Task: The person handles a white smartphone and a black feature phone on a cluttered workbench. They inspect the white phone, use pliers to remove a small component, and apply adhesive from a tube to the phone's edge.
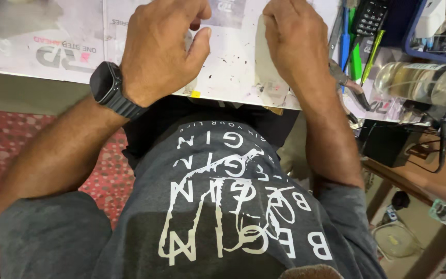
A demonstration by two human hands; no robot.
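Observation:
My left hand (163, 44) rests on a white, stained work surface (233, 67), fingers curled under and thumb out to the right; a black watch (110, 89) sits on its wrist. My right hand (292, 39) lies knuckles up on the same surface, fingers bent toward the top edge of the view. A pale flat strip (268, 67) lies under and beside the right hand. The fingertips of both hands are hidden, so whether they grip anything does not show. My grey printed shirt fills the lower middle.
To the right lie pliers (349, 85), green and blue pens (356, 57), a black keypad device (370, 18) and a clear plastic bottle (424, 82) on its side. A red patterned floor covering (6, 155) lies at the left. A wooden shelf with cables (419, 170) is at lower right.

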